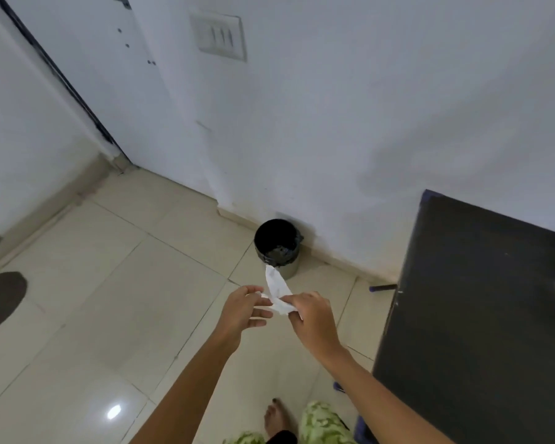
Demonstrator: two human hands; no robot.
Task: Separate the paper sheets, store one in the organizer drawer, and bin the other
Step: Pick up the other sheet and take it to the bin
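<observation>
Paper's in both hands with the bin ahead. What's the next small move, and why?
Probably carry the paper forward over the bin. The left hand and right hand hold it short of the open mouth, nearer the person, so releasing now would likely miss.

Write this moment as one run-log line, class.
right hand: grips paper | left hand: at paper's edge, hold unclear | bin: beyond hands, paper not yet in

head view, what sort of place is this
Probably a room at home: tiled floor, a wall switch plate, and a small lined bin near a dark table.
</observation>
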